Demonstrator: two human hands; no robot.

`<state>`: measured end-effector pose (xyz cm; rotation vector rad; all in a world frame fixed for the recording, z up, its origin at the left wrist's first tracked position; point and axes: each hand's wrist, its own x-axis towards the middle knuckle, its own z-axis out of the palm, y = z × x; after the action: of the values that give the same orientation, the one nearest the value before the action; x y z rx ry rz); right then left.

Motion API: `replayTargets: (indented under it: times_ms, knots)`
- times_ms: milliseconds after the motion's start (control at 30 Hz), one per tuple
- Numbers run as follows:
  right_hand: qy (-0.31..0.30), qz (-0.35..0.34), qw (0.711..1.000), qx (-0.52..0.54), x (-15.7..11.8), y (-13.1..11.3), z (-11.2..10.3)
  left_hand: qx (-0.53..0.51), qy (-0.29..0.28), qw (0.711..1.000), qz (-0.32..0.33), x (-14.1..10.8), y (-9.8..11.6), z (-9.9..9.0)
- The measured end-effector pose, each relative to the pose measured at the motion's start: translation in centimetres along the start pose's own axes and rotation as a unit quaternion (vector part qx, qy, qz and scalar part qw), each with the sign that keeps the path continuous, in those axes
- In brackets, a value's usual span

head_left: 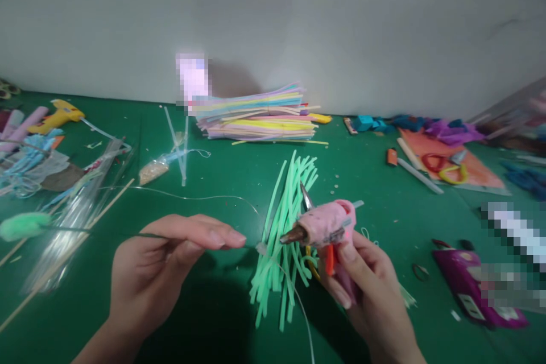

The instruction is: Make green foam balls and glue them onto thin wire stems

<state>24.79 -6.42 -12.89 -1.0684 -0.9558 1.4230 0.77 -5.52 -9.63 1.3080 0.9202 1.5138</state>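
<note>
My left hand (157,267) pinches a thin dark green stem (81,230) between thumb and fingers. At the stem's left end sits a fuzzy light green tip (24,226); near its right end is a small whitish blob (261,248). Wrapped round the handle of a pink hot glue gun (325,223) is my right hand (375,281). The gun's brown nozzle points left toward the blob, apart from it. Behind and below them a loose pile of mint green pipe cleaners (284,239) lies on the green table (200,307). Pliers or scissors (305,196) poke out behind the gun, partly hidden.
Bundled pastel pipe cleaners (260,125) lie against the wall. A yellow glue gun (62,116), clear plastic sleeves (68,244) and wooden sticks (106,207) are at left. Scissors (453,173) and a purple pouch (464,278) lie at right.
</note>
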Motion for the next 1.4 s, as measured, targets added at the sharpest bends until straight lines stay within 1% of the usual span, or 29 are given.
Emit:
replayTargets:
  times_ms: [67,167,367,533,600,767,867,967,1133,1200,1333,1400]
  knots:
    - [-0.009,0.02,0.999,0.031,0.2,-0.2,0.1,-0.004,-0.035,0.999,0.009,0.1,-0.1,-0.4]
    - [-0.007,0.029,0.999,0.044,0.3,-0.4,0.2,-0.006,-0.084,0.996,0.022,0.3,-0.2,-0.8]
    - [0.017,0.001,1.0,0.02,-0.2,0.1,0.1,-0.015,-0.099,0.995,0.031,0.2,-0.2,-0.9]
    - [0.041,-0.05,0.998,-0.018,-0.5,0.6,-0.2,-0.008,-0.098,0.994,0.042,0.0,-0.6,-1.1]
    - [0.05,-0.05,0.997,-0.026,-0.7,0.5,0.0,-0.004,-0.093,0.995,0.041,0.0,-0.6,-1.1]
    - [0.086,-0.001,0.996,-0.032,-1.0,-0.4,1.2,0.0,-0.084,0.996,0.035,0.1,-0.6,-1.2]
    - [0.077,0.002,0.996,-0.039,-1.1,-0.7,1.6,0.0,-0.08,0.996,0.03,0.1,-0.6,-1.3]
    - [0.064,0.007,0.997,-0.046,-1.0,-0.6,1.4,0.001,-0.064,0.998,0.019,0.1,-0.3,-1.0]
    - [0.057,0.025,0.996,-0.058,-0.8,-0.6,1.0,-0.024,0.011,1.0,-0.011,0.2,0.1,0.1]
    - [0.058,0.03,0.996,-0.065,-0.7,-0.7,1.1,-0.027,0.021,0.999,-0.006,0.3,0.1,0.2]
    - [0.06,0.024,0.995,-0.076,-0.6,-0.7,1.3,-0.026,0.015,0.999,0.025,0.6,-0.1,-0.3]
    - [0.06,0.018,0.995,-0.074,-0.6,-0.7,1.3,-0.02,0.037,0.999,0.017,0.7,-0.2,-0.5]
